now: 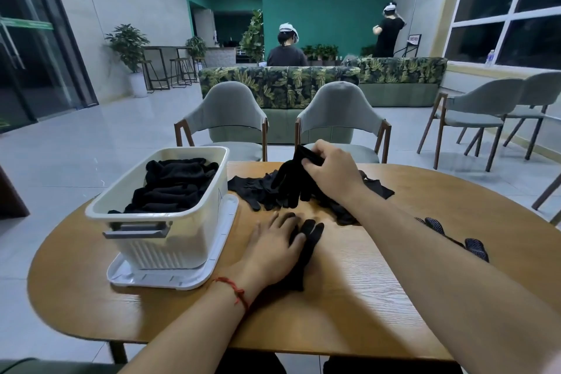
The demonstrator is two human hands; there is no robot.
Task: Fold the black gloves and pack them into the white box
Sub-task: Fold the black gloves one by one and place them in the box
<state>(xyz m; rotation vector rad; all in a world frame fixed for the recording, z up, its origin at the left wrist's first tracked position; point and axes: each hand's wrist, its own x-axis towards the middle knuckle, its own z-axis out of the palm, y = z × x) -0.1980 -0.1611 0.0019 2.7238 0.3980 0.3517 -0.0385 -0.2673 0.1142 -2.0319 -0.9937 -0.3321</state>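
Note:
A white box [194, 240] stands on its lid at the left of the wooden table, holding several folded black gloves [173, 188]. My left hand [274, 247] lies flat with straight fingers on a black glove [306, 252] spread on the table in front of me. My right hand [331, 173] reaches farther out and pinches the cuff of another black glove [293, 182], lifting it off a loose pile of black gloves [255, 188]. The lifted glove's fingers hang down.
The box's white lid [133, 275] lies under it. Dotted black gloves [473, 244] lie at the table's right edge [516, 222]. Two grey chairs [224, 118] stand behind the table. Two persons are far back by a leaf-patterned sofa [303, 82].

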